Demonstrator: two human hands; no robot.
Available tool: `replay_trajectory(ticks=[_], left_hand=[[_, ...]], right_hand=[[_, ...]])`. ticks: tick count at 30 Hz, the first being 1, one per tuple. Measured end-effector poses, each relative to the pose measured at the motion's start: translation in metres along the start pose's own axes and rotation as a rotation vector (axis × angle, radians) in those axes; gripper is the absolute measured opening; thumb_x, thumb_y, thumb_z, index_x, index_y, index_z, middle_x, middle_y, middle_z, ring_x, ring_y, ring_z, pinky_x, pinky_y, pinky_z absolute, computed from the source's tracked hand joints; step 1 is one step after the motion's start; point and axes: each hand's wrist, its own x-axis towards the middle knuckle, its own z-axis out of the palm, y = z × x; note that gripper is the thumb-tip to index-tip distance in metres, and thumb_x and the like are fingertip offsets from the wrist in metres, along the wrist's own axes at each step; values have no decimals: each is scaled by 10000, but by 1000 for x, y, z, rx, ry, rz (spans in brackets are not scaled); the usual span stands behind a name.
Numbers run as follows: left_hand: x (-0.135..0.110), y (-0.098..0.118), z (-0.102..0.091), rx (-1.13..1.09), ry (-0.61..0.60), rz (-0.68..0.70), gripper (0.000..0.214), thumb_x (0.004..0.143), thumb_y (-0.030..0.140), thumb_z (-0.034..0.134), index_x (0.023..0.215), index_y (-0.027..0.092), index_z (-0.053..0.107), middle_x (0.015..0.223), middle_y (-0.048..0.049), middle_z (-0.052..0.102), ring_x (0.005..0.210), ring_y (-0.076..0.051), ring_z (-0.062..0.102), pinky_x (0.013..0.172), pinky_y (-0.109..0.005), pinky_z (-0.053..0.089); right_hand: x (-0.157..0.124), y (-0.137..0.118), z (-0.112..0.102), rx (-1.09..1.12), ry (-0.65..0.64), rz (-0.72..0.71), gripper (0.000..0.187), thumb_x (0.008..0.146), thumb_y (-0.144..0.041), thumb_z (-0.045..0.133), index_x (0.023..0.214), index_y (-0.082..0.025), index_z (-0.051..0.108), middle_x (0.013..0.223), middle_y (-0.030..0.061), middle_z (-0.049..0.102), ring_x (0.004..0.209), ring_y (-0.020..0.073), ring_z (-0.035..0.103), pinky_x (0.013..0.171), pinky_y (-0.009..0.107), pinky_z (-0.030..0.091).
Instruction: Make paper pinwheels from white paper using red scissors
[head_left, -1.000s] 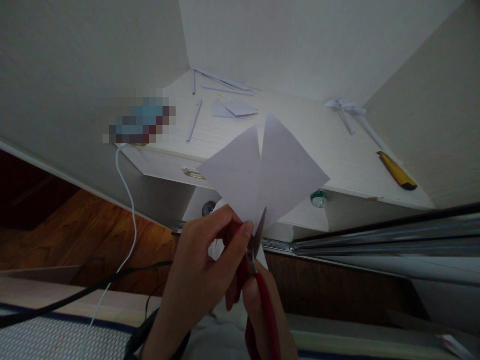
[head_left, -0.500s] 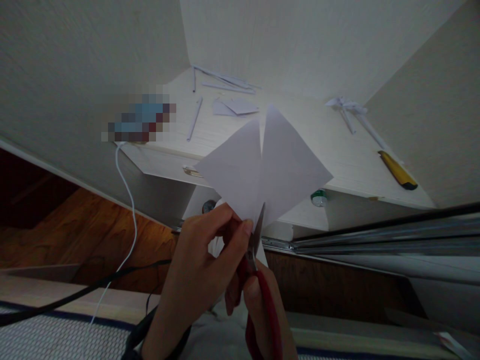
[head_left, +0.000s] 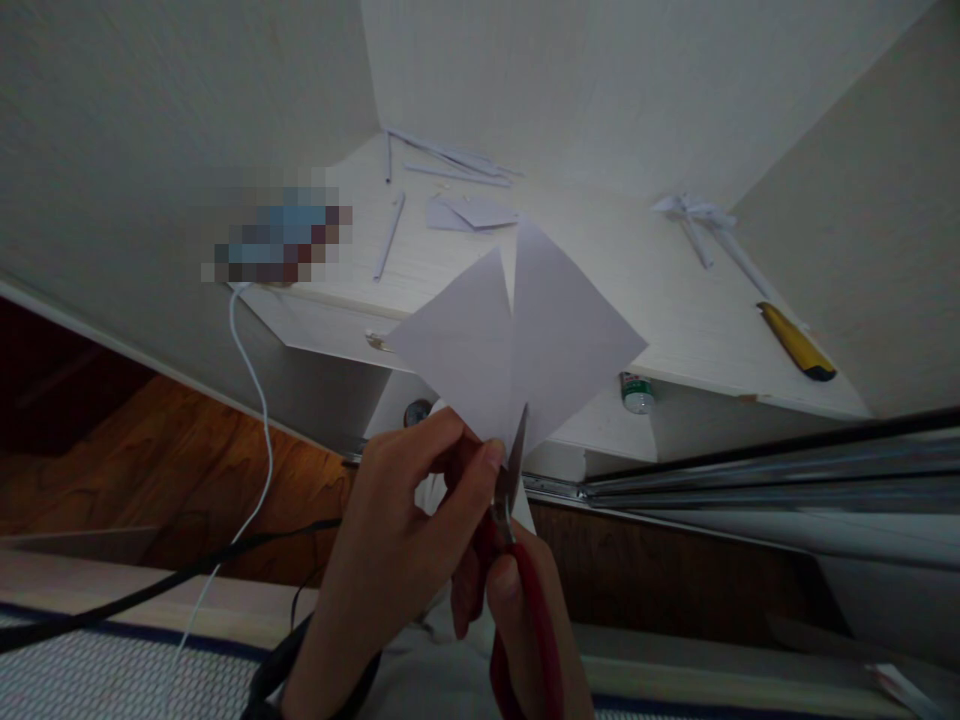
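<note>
My left hand pinches the lower corner of a white paper square held up on its point in front of me. A narrow slit runs down from the paper's top corner. My right hand grips red-handled scissors, whose blades poke up into the paper's bottom corner beside my left thumb. Most of my right hand is hidden behind the left one and the scissor handles.
A pale wooden shelf lies behind the paper, with paper strips and scraps, a paper pinwheel and a yellow utility knife. A small green-capped bottle sits under its edge. A white cable and black cables hang at left.
The paper has tipped slightly to the left and dropped a little; the slit at its top looks a bit wider. Both hands stay almost where they were.
</note>
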Motion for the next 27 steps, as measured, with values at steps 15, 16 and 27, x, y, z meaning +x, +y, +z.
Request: replay_trajectory(ticks=[15, 16, 27], left_hand=[[-1, -1, -2, -8, 19, -6, 289, 879, 200, 535, 600, 214, 464, 526, 77, 453, 445, -63, 428, 419, -208, 317], [-1, -1, -2, -5, 19, -5, 295, 880, 206, 538, 596, 213, 459, 524, 78, 448, 437, -61, 418, 414, -209, 311], [-1, 0, 0, -7, 57, 24, 303, 854, 204, 548, 565, 205, 457, 494, 74, 452, 499, -76, 485, 466, -200, 338]], right_hand=[[-1, 0, 4, 60, -12, 58, 610, 787, -810, 392, 648, -218, 436, 550, -41, 367, 468, 94, 319, 421, 229, 276], [-1, 0, 4, 82, -13, 73, 610, 780, -812, 404, 652, -216, 440, 547, -43, 363, 465, 91, 312, 417, 222, 274], [0, 0, 2, 113, -17, 101, 625, 752, -820, 452, 647, -205, 479, 544, -42, 394, 451, 81, 334, 407, 210, 290]])
